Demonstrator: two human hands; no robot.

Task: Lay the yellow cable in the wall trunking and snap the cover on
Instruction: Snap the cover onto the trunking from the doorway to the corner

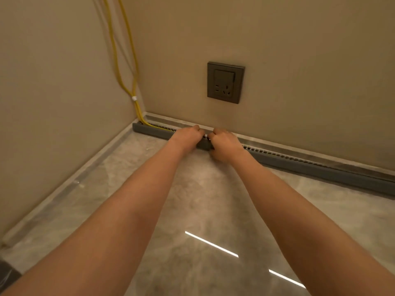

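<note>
Head view: the left hand [187, 135] and right hand [224, 144] sit side by side on the grey trunking [320, 170] at the foot of the wall, below the socket [225, 82]. Their fingers curl over its top edge, fingertips hidden. The yellow cable [137, 108] drops down the corner into the trunking's left end.

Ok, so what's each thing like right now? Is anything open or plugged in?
yellow cable: hangs down the corner, runs into the trunking's left end.
trunking: open on top, no cover on.
wall socket: nothing plugged in.
left hand: grips the trunking.
right hand: grips the trunking.
</note>
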